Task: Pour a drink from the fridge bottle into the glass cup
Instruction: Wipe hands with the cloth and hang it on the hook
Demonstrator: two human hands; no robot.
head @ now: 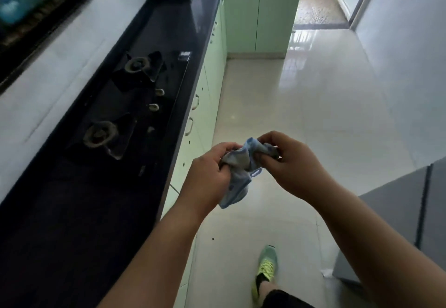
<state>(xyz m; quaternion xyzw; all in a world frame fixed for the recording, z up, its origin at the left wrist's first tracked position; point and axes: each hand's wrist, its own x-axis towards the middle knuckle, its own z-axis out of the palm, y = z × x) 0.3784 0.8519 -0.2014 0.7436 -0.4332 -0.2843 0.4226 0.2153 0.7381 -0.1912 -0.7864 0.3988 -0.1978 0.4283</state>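
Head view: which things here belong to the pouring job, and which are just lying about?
Belonging to the job:
- fridge, at the right edge, door shut
- left hand and right hand, both busy gripping the cloth
No bottle or glass cup is in view.

Just about:
- blue cloth, bunched between the hands
- stove on the counter
- green cabinets

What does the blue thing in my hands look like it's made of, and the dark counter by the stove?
Crumpled light-blue cloth: soft fabric, matte; it bunches into folds between the left hand and the right hand. Long black countertop: probably polished stone, judging by its speckled, faintly reflective surface, though laminate is possible.
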